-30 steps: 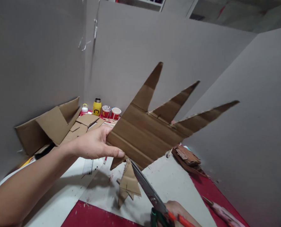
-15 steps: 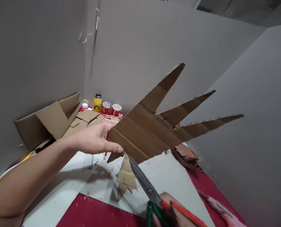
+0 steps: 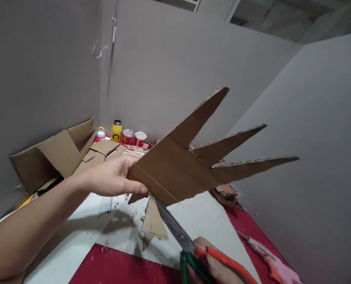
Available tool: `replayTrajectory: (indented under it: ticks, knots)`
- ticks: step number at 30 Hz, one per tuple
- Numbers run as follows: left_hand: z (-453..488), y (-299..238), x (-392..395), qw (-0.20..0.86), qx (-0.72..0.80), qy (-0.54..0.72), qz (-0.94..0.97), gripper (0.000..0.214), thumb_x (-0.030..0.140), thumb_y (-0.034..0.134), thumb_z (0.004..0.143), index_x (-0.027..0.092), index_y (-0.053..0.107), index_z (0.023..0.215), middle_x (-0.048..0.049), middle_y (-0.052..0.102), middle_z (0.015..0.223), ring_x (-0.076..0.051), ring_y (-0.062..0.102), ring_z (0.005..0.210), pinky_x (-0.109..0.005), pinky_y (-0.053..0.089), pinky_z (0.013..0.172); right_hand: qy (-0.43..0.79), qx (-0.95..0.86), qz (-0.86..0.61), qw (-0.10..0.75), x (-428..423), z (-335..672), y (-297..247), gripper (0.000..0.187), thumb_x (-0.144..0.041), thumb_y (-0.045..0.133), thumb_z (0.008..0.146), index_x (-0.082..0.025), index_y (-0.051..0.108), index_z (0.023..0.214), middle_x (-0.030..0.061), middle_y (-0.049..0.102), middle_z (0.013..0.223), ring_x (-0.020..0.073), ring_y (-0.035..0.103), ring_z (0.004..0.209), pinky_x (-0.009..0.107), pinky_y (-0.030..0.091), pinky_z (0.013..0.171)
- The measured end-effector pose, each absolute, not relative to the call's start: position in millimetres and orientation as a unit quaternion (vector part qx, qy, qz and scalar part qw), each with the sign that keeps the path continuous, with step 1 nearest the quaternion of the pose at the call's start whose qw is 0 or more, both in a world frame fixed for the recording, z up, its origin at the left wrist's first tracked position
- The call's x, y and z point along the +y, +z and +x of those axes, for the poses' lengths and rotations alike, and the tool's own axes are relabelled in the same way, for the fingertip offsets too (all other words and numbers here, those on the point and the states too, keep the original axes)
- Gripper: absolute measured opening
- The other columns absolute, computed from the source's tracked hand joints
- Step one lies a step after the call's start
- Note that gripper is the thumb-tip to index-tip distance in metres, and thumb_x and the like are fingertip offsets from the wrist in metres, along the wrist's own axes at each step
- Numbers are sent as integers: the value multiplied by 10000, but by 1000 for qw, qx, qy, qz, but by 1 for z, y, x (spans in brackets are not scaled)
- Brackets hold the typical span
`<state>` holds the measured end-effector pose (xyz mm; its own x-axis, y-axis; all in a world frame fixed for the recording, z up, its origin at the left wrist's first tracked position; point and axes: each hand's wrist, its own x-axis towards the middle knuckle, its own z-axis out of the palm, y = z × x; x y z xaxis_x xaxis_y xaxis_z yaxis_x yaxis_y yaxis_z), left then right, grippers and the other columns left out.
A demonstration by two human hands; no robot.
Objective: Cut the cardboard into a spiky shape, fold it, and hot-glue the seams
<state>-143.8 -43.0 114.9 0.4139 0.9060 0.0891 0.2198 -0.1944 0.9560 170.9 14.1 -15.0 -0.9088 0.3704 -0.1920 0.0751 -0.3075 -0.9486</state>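
My left hand grips the left edge of a flat brown cardboard piece, thumb on the near face. Three long pointed spikes fan out from its far right side. In my right hand is a pair of scissors with one green and one orange handle; the hand is partly cut off by the lower frame edge. The blades meet the cardboard's lower edge just below my left thumb. There a small pointed cardboard flap hangs down, over the white sheet. Whether it is fully joined to the piece, I cannot tell.
Folded cardboard leans at the left wall. A yellow bottle, two red-and-white paper cups and thin sticks stand or lie at the back. A pink glue gun lies at right on the red tabletop, near brown scraps.
The view has shifted a little, so most things sit slightly further left. The spiked cardboard has tilted down somewhat at its right end. Both hands keep their holds.
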Motion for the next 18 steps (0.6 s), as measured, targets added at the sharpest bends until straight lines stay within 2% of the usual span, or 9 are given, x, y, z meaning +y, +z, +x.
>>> replayTrajectory:
  ticks: [5,7,9,12,15,18]
  knots:
    - [-142,113,-43,474,421,379,674,86,274,659,829,189,649,829,-7,629,703,-145,592,631,-259,475,588,851,-504,-111,97,14,156,-28,615,-723,497,826,-166,474,566,-80,324,395,27,224,265,172,149,297]
    - [-139,110,-40,495,415,419,638,103,271,686,813,177,655,840,-11,654,713,-146,617,629,-262,505,596,837,-524,-109,108,15,153,-27,654,-756,416,841,-164,487,574,-74,319,397,39,239,283,180,183,314]
    - [-135,105,-36,500,408,489,586,134,250,731,776,169,666,860,-19,695,761,-151,653,679,-263,541,648,783,-598,-132,106,17,153,-20,694,-799,364,824,-150,539,653,-44,381,450,67,324,352,196,259,368]
    - [-131,101,-30,478,389,620,486,283,207,775,734,186,673,997,-38,745,910,-168,698,791,-270,571,732,629,-749,-178,107,24,156,-5,650,-791,437,796,-155,572,795,-5,471,620,106,418,525,214,344,483]
    - [-130,99,-26,472,367,679,426,367,186,772,738,196,666,1089,-63,749,1020,-184,713,848,-272,591,732,477,-839,-198,172,33,158,-1,529,-706,495,818,-178,529,798,-18,434,670,112,367,582,218,336,525]
    - [-128,100,-26,470,363,715,370,414,148,781,719,197,665,1114,-58,756,1008,-173,718,841,-251,602,713,404,-864,-181,242,41,158,-6,517,-700,453,823,-187,515,827,-37,399,618,112,330,531,232,306,488]
